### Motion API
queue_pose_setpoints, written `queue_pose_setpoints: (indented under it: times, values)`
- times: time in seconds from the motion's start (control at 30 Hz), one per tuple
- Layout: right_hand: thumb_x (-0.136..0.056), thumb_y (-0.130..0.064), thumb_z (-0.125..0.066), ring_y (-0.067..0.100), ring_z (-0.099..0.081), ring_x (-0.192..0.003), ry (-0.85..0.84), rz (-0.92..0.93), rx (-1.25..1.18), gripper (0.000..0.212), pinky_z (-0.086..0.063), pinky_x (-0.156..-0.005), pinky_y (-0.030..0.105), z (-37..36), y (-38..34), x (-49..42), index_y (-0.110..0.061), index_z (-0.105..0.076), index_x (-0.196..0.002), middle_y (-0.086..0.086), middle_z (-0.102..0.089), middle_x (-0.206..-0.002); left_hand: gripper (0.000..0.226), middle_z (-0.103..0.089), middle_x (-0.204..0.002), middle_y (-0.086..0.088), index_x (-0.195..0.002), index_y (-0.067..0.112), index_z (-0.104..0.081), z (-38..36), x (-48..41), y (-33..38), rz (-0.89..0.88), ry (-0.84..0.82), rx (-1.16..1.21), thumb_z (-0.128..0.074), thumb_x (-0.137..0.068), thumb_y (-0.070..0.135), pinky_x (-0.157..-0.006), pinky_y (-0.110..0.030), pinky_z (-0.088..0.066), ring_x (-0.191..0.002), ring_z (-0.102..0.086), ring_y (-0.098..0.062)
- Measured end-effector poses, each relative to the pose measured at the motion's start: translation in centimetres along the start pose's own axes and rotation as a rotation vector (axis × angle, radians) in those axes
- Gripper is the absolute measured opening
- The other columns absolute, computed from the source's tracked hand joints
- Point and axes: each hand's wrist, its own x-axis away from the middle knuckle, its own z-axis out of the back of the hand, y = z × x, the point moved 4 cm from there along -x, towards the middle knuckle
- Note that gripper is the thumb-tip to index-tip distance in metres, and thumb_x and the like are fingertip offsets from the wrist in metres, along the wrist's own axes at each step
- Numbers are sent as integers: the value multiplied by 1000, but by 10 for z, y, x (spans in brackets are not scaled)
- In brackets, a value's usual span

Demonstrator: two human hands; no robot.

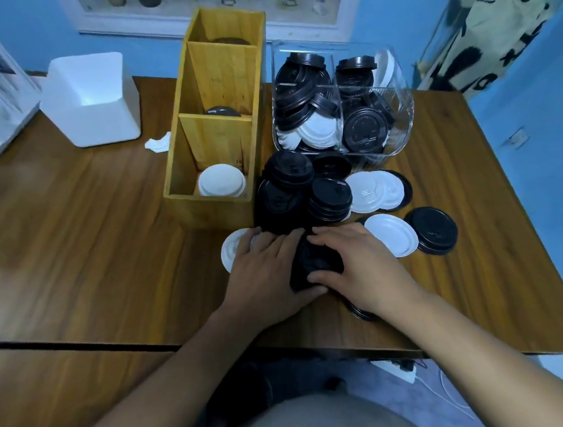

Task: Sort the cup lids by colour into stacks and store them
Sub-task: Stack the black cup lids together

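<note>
At the near edge of the table (70,231), the person's two hands meet over a small black stack (315,261) of cup lids. The left hand (264,269) curls round it from the left, thumb tucked under its near side. The right hand (356,268) grasps it from the right, fingers laid over the top. The left fingertips also lie over a white lid (231,257) flat on the wood. Just right of the right hand lie another white lid (391,237) and a single black lid (434,230), touching each other.

Beyond the hands stand taller stacks of black lids (288,185), with two overlapping white lids (373,191) to their right. To the left of these stacks is a wooden organiser (214,83) with three compartments: white lids (221,181) sit in the nearest one and something dark in each of the other two. To its right a clear bin (404,114) holds black and white lids jumbled together. Farther left are a crumpled tissue (158,144) and a white foam box (89,97).
</note>
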Motion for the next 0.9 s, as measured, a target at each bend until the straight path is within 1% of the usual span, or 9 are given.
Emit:
queue_pose_setpoints:
  times: [0.13, 0.2, 0.27, 0.37, 0.43, 0.6, 0.7, 0.77, 0.9]
  values:
    - [-80, -56, -76, 10, -39, -132, -46, 2, 78, 65, -46, -102, 35, 7, -5, -8, -34, -55, -137, -17, -55, -141, 86, -70, -115, 2, -133, 16, -61, 1, 0, 0, -6, 38, 29, -52, -82, 84, -113, -49, -35, -108, -63, -24]
    - [-81, -62, -71, 9, -41, -132, -77, 26, 128, 64, -48, -100, 36, 10, -7, -9, -36, -55, -136, -19, -55, -141, 81, -70, -113, 3, -131, 16, -62, 1, 1, 0, -8, 54, 45, -49, -85, 82, -113, -48, -36, -106, -63, -24]
    - [-83, -66, -65, 6, -45, -130, -82, 37, 47, 56, -46, -102, 33, 15, -5, -8, -36, -61, -131, -21, -56, -140, 80, -71, -114, 3, -131, 16, -63, 1, 1, 0, -2, 58, 43, -51, -85, 81, -113, -48, -36, -107, -63, -23]
    - [-89, -49, -68, 5, -62, -99, 200, -55, -194, 23, -51, -85, 30, 39, 13, -13, -31, -73, -104, -16, -71, -107, 82, -70, -116, 4, -132, 18, -62, 1, 0, 0, 10, 41, 21, -54, -83, 82, -115, -48, -35, -109, -63, -22]
    - [-90, -42, -70, 6, -61, -83, 341, -144, -201, 16, -48, -73, 27, 52, 30, -21, -28, -71, -100, -15, -68, -92, 83, -70, -117, 4, -133, 18, -62, 2, -1, 1, 15, 37, 22, -54, -82, 83, -115, -47, -34, -110, -63, -21]
    - [-86, -59, -69, 13, -59, -100, 243, -228, -41, 49, -43, -79, 27, 52, 47, -46, -24, -63, -121, -10, -62, -111, 84, -70, -118, 5, -134, 20, -63, 2, -1, -1, 26, 34, 30, -55, -80, 84, -117, -44, -32, -112, -62, -19]
    - [-80, -73, -64, 18, -57, -116, 175, -203, 77, 66, -51, -86, 36, 47, 43, -60, -28, -58, -128, -7, -64, -122, 85, -71, -118, 5, -133, 19, -63, 2, -2, -1, 27, 36, 35, -57, -79, 84, -116, -44, -33, -112, -63, -19]
    - [-75, -80, -60, 17, -59, -114, 113, -206, 118, 73, -56, -84, 42, 43, 41, -68, -33, -53, -131, -9, -65, -120, 85, -71, -118, 5, -134, 19, -63, 3, -2, -2, 28, 32, 40, -57, -79, 84, -116, -44, -34, -112, -63, -18]
    - [-75, -71, -70, 15, -59, -115, 125, -201, 63, 71, -53, -82, 37, 49, 37, -68, -36, -50, -134, -11, -65, -122, 86, -71, -117, 6, -135, 18, -62, 3, -1, -1, 32, 12, 43, -56, -80, 84, -116, -46, -34, -111, -63, -19]
